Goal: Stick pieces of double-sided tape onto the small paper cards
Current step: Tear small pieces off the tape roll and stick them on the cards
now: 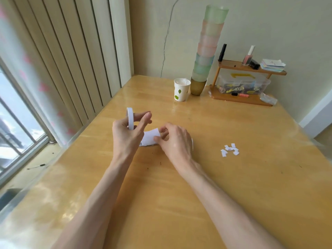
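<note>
My left hand (126, 131) holds a white roll of double-sided tape (130, 117) upright above the middle of the wooden table (233, 186). A white strip (150, 136) runs from the roll to the right, and my right hand (175, 140) pinches its free end. Under both hands lie small white paper cards (145, 144), mostly hidden. A little heap of small white paper pieces (230, 150) lies on the table to the right of my right hand.
A paper cup (181, 89) and a tall stack of coloured plastic cups (206, 51) stand at the table's far side. To their right is a wooden shelf (248, 83) with a clear box and small bottles. A window and curtain run along the left edge.
</note>
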A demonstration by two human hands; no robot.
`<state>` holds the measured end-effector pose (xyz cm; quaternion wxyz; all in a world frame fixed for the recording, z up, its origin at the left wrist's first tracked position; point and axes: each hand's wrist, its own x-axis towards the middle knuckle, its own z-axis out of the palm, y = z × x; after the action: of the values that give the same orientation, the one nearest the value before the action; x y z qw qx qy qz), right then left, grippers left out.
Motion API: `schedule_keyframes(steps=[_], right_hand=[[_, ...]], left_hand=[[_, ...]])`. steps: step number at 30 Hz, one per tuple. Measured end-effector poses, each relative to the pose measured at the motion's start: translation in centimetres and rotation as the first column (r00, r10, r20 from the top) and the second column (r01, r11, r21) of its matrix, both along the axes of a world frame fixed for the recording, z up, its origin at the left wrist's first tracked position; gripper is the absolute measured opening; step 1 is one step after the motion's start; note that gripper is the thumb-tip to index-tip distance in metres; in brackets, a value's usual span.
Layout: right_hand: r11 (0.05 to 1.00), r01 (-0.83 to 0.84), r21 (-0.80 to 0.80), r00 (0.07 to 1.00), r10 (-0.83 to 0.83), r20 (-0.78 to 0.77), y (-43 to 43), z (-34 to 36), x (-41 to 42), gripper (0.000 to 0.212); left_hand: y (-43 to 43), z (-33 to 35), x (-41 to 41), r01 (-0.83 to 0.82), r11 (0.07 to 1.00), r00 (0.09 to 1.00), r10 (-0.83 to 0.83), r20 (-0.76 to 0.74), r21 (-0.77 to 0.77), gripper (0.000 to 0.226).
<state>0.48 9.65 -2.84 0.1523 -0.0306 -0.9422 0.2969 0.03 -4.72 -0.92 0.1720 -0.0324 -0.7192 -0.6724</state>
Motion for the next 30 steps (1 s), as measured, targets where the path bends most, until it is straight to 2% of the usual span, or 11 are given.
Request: schedule_keyframes(steps=[1,3,6,8,11,14,16,19,23,27,30], right_hand=[[0.996,0.004,0.092,0.999,-0.001,-0.035,0.0,-0.4,-0.1,0.028],[0.996,0.017,0.086,0.992,-0.006,-0.122,0.6,-1.0,-0.2,0.032],[0.983,0.023,-0.183,0.959,-0.074,-0.272,2.6,-0.7,0.8,0.013],[0.92,-0.018,-0.392,0.958,-0.096,-0.27,4.3,0.6,2.0,0.01],[0.781,-0.193,-0.594,0.978,0.106,-0.178,6.7,3.1,5.2,0.021],[0.718,-0.348,-0.603,0.93,0.347,-0.123,8.7,3.6,7.9,0.023],[0.714,-0.381,-0.587,0.92,0.353,-0.168,9.7,3.0,8.6,0.019],[0.693,-0.355,-0.628,0.934,0.284,-0.215,10.4,2.1,8.4,0.017],[0.655,-0.36,-0.665,0.933,0.264,-0.245,10.7,2.2,8.0,0.016],[0.63,-0.323,-0.706,0.946,0.211,-0.245,11.4,2.3,8.0,0.017],[0.637,-0.29,-0.715,0.955,0.149,-0.255,11.4,2.4,8.1,0.017]], left_hand=[[0.3,0.1,0.2,0.029,1.0,1.0,-0.029,-0.001,-0.001,0.025],[0.8,0.3,0.5,0.105,0.994,0.994,-0.105,0.003,-0.03,0.023],[1.4,0.6,1.1,0.247,0.968,0.969,-0.245,0.04,-0.047,0.018],[2.0,0.9,1.8,0.393,0.915,0.919,-0.388,0.068,-0.092,0.02],[3.7,0.9,3.4,0.619,0.76,0.785,-0.609,0.115,-0.196,0.023],[4.9,0.5,4.4,0.741,0.627,0.666,-0.732,0.143,-0.24,0.025],[5.3,0.3,4.6,0.764,0.592,0.636,-0.759,0.142,-0.256,0.022],[5.6,0.1,4.7,0.769,0.606,0.635,-0.761,0.132,-0.204,0.019],[5.5,0.3,4.5,0.777,0.621,0.629,-0.77,0.107,-0.102,0.028],[5.1,0.4,3.9,0.807,0.59,0.585,-0.805,0.105,0.024,0.036],[5.3,0.2,4.0,0.801,0.599,0.596,-0.794,0.117,-0.018,0.032]])
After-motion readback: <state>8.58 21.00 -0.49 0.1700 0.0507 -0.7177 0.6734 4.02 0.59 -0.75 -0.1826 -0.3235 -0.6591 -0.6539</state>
